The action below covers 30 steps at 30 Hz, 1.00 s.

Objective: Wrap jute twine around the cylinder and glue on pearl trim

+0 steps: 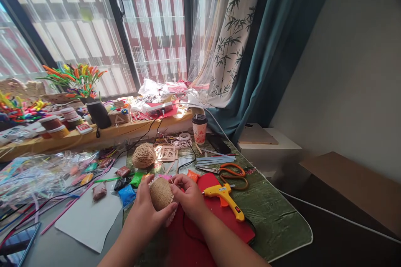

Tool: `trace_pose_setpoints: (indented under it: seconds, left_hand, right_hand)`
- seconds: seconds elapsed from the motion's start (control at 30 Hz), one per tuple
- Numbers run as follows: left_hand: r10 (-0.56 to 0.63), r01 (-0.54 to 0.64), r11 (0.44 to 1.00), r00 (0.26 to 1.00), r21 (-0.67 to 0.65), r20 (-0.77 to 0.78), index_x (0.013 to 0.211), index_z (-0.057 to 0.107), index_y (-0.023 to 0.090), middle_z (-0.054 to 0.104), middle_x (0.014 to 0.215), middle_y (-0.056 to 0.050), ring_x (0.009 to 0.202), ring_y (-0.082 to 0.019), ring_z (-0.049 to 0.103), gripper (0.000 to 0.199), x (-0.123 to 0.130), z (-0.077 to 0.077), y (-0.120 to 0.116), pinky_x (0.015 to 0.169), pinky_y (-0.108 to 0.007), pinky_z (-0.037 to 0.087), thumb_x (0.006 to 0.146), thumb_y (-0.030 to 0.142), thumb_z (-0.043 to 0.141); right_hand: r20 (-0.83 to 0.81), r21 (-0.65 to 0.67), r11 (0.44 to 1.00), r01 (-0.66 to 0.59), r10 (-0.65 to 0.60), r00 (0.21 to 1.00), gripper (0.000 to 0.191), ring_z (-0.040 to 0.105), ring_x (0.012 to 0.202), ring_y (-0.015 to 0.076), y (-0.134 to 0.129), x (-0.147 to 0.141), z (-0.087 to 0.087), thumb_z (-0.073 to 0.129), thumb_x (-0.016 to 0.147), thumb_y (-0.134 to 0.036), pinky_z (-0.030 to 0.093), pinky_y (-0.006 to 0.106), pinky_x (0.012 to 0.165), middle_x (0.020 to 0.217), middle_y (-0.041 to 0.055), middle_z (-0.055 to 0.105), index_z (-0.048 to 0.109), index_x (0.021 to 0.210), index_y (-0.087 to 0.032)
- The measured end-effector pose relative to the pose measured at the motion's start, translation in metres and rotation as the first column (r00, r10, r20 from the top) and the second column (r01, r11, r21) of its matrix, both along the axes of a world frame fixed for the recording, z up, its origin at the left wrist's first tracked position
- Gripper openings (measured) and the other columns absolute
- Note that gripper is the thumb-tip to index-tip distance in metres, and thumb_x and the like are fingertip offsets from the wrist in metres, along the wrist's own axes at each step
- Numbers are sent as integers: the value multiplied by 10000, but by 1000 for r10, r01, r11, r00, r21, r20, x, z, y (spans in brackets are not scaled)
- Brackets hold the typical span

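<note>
My left hand [147,206] is wrapped round a small object wound with tan twine [161,194], its thumb pressed along the lower side. A pale scalloped edging [171,218] shows below it. At the object's upper right, my right hand [187,195] pinches with thumb and fingertips; what is between them is too small to make out. A yellow glue gun [223,198] lies on a red mat [203,221] just right of my right hand. Orange-handled scissors [230,171] rest behind the glue gun. Farther back sits a ball of twine [144,155].
Small coloured packets, such as a blue one [127,195], lie left of my hands near white paper [90,221]. A lidded paper cup [199,129] and a black phone [219,144] stand and lie at the back. Black cables [159,127] cross from the windowsill. Glue sticks [216,159] lie behind the scissors.
</note>
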<state>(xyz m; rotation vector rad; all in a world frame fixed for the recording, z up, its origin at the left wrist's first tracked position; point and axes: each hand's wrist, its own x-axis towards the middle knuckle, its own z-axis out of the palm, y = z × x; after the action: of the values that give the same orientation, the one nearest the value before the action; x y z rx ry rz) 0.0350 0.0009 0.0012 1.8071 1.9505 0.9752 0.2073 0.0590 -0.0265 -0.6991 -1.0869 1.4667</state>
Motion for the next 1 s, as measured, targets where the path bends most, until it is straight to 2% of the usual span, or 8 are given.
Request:
trace_pose_setpoints:
  seconds: [0.07, 0.17, 0.37, 0.57, 0.73, 0.87, 1.0]
  left_hand:
    - [-12, 12, 1000, 998, -2, -55, 1492, 427, 213, 505, 1558, -193, 1498, -425, 477, 907, 3, -2, 2, 1225, -637, 406, 754, 578, 808]
    - [-16, 24, 996, 995, 88, -95, 1472, 470, 228, 537, 1537, -167, 1524, -412, 450, 810, 4, -8, 2, 1244, -624, 388, 782, 522, 777]
    - [31, -16, 983, 997, 181, -77, 1473, 467, 244, 543, 1526, -157, 1471, -396, 511, 795, 6, -17, -16, 1237, -623, 407, 799, 519, 786]
    - [65, -45, 968, 995, 246, -75, 1494, 442, 253, 535, 1506, -144, 1425, -386, 542, 786, 3, -26, -33, 1211, -613, 442, 834, 528, 768]
    - [38, -24, 963, 998, 269, -48, 1504, 443, 252, 545, 1509, -138, 1427, -382, 545, 813, 0, -32, -36, 1218, -590, 446, 817, 516, 789]
    - [40, -33, 956, 999, 290, -17, 1529, 423, 253, 510, 1553, -139, 1472, -385, 498, 821, -1, -36, -41, 1240, -594, 421, 832, 514, 770]
    - [18, -13, 969, 1000, 246, -18, 1538, 414, 268, 493, 1569, -132, 1481, -386, 488, 793, -8, -38, -45, 1235, -620, 420, 862, 523, 740]
  right_hand:
    - [-25, -34, 999, -12, 11, 1000, 216, 624, 921, 238, 1, 1, 1, 871, 696, -327, 481, 359, 885, 930, 46, 703, 686, 695, -215]
    - [-88, -104, 994, -45, 36, 995, 186, 620, 880, 232, 3, 1, 2, 883, 650, -298, 477, 358, 850, 934, 53, 723, 723, 674, -207]
    - [-313, -253, 953, -169, 85, 946, 141, 658, 1066, 282, 2, 4, 9, 832, 638, -296, 471, 394, 997, 1009, 68, 784, 723, 686, -220]
    - [-467, -300, 905, -301, 135, 874, 156, 672, 1010, 283, 1, 11, 18, 797, 627, -325, 518, 395, 911, 988, 75, 795, 686, 668, -223]
    - [-456, -341, 895, -286, 108, 883, 237, 660, 883, 225, 4, 10, 15, 879, 610, -320, 512, 343, 838, 872, 54, 780, 758, 764, -186]
    - [-393, -395, 887, -240, 72, 916, 202, 640, 783, 200, 4, 5, 6, 858, 577, -260, 485, 317, 748, 784, 36, 767, 718, 702, -185]
    - [-338, -414, 889, -196, 50, 940, 170, 612, 718, 181, 3, 1, 3, 819, 572, -224, 449, 299, 693, 729, 23, 756, 685, 671, -192]
